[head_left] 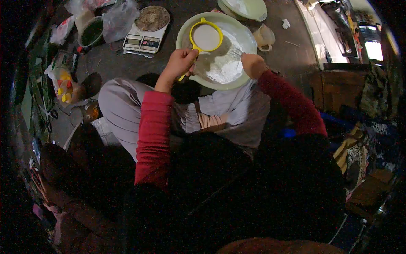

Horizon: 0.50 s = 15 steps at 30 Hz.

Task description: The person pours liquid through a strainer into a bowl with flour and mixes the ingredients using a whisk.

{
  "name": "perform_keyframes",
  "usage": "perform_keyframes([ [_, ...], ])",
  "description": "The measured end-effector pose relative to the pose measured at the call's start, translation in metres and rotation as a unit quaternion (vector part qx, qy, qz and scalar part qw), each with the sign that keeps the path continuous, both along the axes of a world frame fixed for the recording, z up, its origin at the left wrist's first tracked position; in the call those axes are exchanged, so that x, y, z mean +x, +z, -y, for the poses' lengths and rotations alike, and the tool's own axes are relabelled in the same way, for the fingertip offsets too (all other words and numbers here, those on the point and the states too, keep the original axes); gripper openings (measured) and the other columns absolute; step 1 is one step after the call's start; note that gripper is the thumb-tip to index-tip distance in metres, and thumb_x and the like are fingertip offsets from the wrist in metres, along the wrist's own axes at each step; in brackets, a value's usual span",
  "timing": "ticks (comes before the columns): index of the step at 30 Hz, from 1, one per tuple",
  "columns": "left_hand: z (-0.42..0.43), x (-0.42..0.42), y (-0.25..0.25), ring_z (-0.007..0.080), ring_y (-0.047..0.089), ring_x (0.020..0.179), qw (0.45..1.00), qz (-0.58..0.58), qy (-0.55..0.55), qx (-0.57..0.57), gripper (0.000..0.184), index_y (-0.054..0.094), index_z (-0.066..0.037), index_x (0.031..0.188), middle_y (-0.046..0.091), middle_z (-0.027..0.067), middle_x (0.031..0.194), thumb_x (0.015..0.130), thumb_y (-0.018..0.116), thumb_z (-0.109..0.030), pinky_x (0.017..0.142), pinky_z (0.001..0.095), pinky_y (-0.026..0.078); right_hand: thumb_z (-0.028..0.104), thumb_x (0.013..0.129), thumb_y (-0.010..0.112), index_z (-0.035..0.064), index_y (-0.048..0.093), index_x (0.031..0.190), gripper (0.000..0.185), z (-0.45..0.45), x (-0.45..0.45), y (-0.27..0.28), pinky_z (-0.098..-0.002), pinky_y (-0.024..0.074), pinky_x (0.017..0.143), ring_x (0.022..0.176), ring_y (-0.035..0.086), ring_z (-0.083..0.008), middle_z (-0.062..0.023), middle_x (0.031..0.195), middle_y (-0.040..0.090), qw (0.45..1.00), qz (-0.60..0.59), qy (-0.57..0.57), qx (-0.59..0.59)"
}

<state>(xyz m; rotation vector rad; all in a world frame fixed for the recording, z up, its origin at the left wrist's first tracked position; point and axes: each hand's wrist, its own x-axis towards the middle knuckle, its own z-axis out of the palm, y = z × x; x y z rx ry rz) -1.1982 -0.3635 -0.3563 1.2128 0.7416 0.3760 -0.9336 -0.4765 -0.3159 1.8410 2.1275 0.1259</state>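
My left hand (181,63) is closed around the handle of a yellow-rimmed strainer (207,37). The strainer's round mesh is over the left part of a wide pale basin (185,31). White powder (226,63) lies heaped inside the basin, mostly towards its right and near side. At the basin's right rim, my right hand (253,65) is closed, fingertips pointing in over the powder. Whatever it grips, if anything, is too small and blurred to name. The basin rests just beyond my crossed legs (127,101).
A digital kitchen scale (146,38) with a round brown disc (152,18) on it is left of the basin. Plastic bags (120,21) and a dark green container (91,33) sit farther left. A clear jug (264,37) stands right of the basin, below another pale basin (258,12).
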Motion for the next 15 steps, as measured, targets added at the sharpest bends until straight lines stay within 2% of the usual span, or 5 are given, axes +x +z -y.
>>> perform_keyframes([
  [2,0.003,0.003,0.004,0.0094,0.042,0.033,0.998,0.026,0.054,0.0,0.033,0.055,-0.001,0.07,0.048,0.0034,0.046,0.085,0.05,-0.03,0.034,0.0234,0.033,0.011,0.074,0.047,-0.001,0.056,0.083,0.017,0.011,0.018,-0.017,-0.0404,0.0468,0.054,0.061,0.059,-0.0313,-0.0159,0.069,0.059,0.998,-0.033,0.047,0.009],
  [5,0.005,0.003,0.01,0.0093,0.041,0.033,0.998,0.022,0.064,0.015,0.032,0.055,-0.001,0.07,0.048,0.0033,0.046,0.085,0.05,-0.029,0.034,0.0236,0.033,0.011,0.073,0.046,-0.0001,0.055,0.072,0.014,0.026,0.046,-0.055,-0.0409,0.0469,0.056,0.06,0.058,-0.0334,-0.0186,0.068,0.058,0.992,-0.113,0.01,-0.054],
  [7,0.004,0.003,0.007,0.0093,0.041,0.033,0.998,0.023,0.056,0.012,0.032,0.055,-0.001,0.07,0.048,0.0034,0.046,0.085,0.05,-0.029,0.034,0.0236,0.033,0.01,0.072,0.047,0.0006,0.057,0.072,0.014,0.031,0.005,-0.018,-0.0414,0.0468,0.057,0.061,0.057,-0.0352,-0.0209,0.069,0.058,0.985,-0.14,-0.047,-0.085],
  [14,0.002,0.003,0.005,0.0094,0.042,0.034,0.998,0.029,0.048,0.009,0.031,0.056,-0.001,0.071,0.049,0.0037,0.047,0.085,0.05,-0.029,0.035,0.0233,0.033,0.016,0.076,0.048,0.0021,0.061,0.077,0.019,0.021,0.003,-0.032,-0.0394,0.0457,0.055,0.058,0.057,-0.0314,-0.0204,0.067,0.058,0.979,-0.164,0.019,-0.123],
  [15,0.002,0.003,0.008,0.0094,0.042,0.034,0.998,0.028,0.048,0.01,0.031,0.056,-0.001,0.071,0.049,0.0037,0.047,0.085,0.05,-0.029,0.035,0.0233,0.033,0.019,0.079,0.048,0.0018,0.062,0.082,0.023,0.018,0.002,-0.018,-0.0378,0.0454,0.055,0.057,0.056,-0.0282,-0.0187,0.067,0.058,0.944,-0.275,-0.071,-0.167],
])
